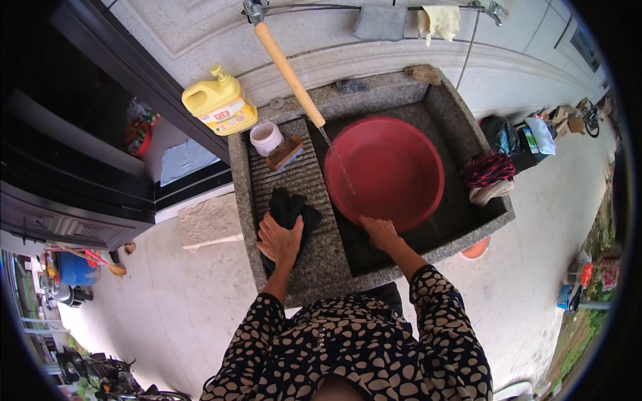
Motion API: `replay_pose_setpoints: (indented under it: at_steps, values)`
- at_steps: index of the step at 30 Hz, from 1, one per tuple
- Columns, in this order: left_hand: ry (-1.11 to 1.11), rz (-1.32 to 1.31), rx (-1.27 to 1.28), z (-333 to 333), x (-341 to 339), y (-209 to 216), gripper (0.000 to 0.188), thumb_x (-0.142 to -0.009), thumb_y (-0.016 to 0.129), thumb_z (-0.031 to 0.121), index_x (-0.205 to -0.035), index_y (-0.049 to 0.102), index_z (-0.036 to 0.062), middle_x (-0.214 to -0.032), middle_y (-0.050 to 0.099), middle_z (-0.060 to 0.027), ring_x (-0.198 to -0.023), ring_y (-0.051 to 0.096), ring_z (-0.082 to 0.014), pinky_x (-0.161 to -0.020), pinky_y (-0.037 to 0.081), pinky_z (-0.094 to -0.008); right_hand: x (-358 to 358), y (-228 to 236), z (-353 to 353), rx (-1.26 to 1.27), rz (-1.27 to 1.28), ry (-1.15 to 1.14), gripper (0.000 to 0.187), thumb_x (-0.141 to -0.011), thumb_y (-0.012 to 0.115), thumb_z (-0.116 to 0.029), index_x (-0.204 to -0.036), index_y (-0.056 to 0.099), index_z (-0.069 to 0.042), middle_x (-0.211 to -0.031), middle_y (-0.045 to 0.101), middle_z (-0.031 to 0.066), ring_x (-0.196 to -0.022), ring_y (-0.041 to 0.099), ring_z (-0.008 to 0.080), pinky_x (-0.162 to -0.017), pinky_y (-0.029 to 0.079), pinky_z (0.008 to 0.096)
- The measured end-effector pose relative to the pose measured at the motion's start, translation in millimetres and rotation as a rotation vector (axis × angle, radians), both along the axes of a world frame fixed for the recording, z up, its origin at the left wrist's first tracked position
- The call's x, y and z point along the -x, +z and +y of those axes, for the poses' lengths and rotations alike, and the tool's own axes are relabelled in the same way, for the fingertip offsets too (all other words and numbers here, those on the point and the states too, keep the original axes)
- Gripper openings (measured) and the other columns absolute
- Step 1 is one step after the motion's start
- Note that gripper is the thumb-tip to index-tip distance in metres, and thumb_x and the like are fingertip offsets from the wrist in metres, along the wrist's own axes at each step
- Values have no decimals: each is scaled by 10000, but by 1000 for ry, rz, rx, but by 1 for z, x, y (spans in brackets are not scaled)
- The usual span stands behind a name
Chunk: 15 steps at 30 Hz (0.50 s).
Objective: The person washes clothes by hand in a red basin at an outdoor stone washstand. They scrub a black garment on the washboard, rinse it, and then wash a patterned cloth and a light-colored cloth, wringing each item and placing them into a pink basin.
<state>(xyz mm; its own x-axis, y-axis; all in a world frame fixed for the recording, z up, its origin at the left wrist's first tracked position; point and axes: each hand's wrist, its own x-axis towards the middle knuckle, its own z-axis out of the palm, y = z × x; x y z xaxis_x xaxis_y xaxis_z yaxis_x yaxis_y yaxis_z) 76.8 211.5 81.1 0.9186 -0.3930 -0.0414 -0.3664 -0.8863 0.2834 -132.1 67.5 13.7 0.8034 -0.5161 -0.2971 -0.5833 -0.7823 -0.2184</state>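
Note:
On the ribbed washboard side of the stone sink (495,212), a bunched black cloth (287,206) lies under my left hand (279,242), whose fingers and thumb hold it from above. My right hand (380,234) grips the near rim of a red plastic basin (386,160). The basin sits in the sink's deeper compartment. A thin stream of water (340,160) falls into it from a tan hose (287,70) fixed to the tap (254,11). What my right fingertips do beneath the rim is partly hidden.
A wooden scrub brush (284,154) and a pinkish-white tub (266,138) stand at the washboard's far end. Behind them is a yellow pump jug (221,103). A red-and-black mesh bundle (488,171) rests on the right edge. Cloths (380,23) hang on the wall.

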Motion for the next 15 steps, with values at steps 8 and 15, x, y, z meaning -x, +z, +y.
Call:
replay_pose_setpoints:
  at_steps: [8,15]
  values:
    - [0,-9,-5,0,0,0,787,-704,688,533,-1264,410,54,-1202,473,-137,-1116,452,-336,-875,361,-516,2,-8,-1,16,-5,10,511,-714,646,-81,-1160,401,-131,-974,628,90,-894,638,312,-686,503,468]
    - [7,-22,0,0,-1,-1,781,-700,694,528,-1257,415,57,-1194,475,-135,-1113,454,-331,-866,367,-513,2,-6,1,53,-15,18,489,-697,663,-86,-1111,406,-132,-956,628,81,-876,644,303,-682,506,458]
